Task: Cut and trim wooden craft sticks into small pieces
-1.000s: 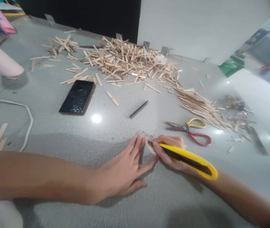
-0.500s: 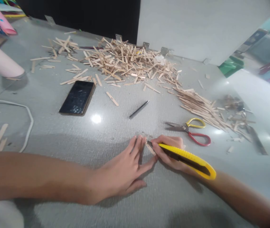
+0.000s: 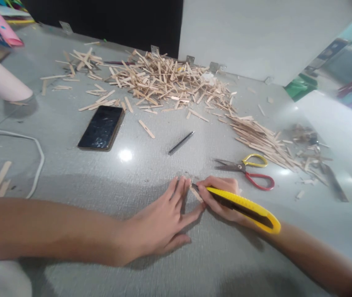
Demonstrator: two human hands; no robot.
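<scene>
- L hand (image 3: 165,225): fingers spread, tips pressed on/beside small wooden stick (image 3: 197,195), ctr of frame, on table (image 3: 145,161). Stick could be spun or slid if pressure is eased, since only its ends seem to be pinned.
- R hand (image 3: 223,202): fingers closed round yellow cutter (image 3: 246,207), held pen-style, right of ctr. Grip could be lost if handle is twisted.
- Blade (image 3: 195,187): aimed at stick, v. near L fingertips; skin could be nicked if wood is overshot. Exact contact w/ stick can't be told.
- Stick could also be split along grain, or table scored, if too much force is applied.
- Scissors (image 3: 240,166), right of ctr, just beyond R hand, blades parted: could be knocked if R hand is swung upward.
- Pen (image 3: 181,142), above ctr: could be rolled if bumped.
</scene>
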